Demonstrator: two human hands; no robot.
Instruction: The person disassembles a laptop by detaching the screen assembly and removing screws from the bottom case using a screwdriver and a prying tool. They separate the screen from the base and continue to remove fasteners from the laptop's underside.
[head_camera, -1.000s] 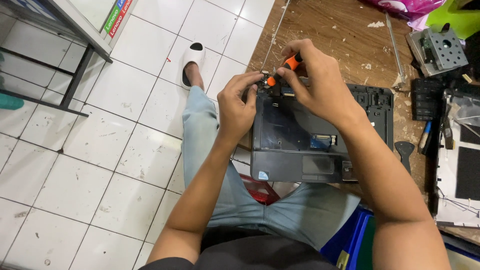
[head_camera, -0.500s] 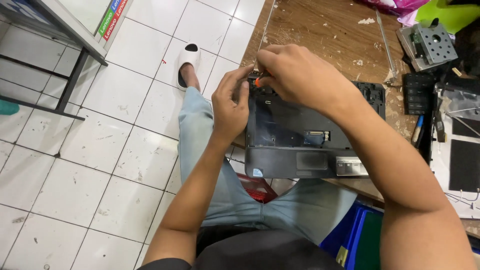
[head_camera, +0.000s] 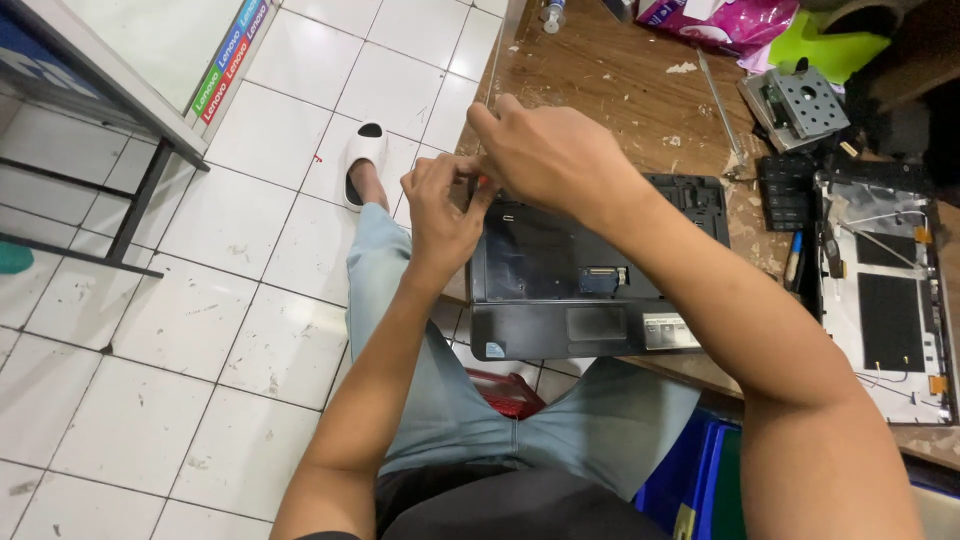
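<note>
Head view: the black plastic laptop base with its keyboard removed (head_camera: 585, 270) lies on the worn brown wooden desk (head_camera: 620, 90), its near edge overhanging the desk above the person's lap. Both hands meet at the base's far-left corner. The right hand (head_camera: 545, 155) arches over that corner, fingers curled down and drawn together; a small orange piece (head_camera: 482, 182), likely a tool handle, shows just beneath them, though how it is gripped is hidden. The left hand (head_camera: 440, 215) sits just beside it, touching, fingers bent and pinched toward the same spot; whether it holds anything of its own cannot be told. Risk, as judged: the base is propped half off the desk, so downward pressure at the corner could tip or slide it toward the lap. A tip slipping under the right hand could gouge the plastic or jab the left fingers (head_camera: 425, 180) close by. To the right of the hands, well apart, lie a silver metal drive caddy (head_camera: 795, 100), a white laptop lid panel (head_camera: 885, 310) and a blue pen (head_camera: 792, 258); any small loose part could roll among them.
</note>
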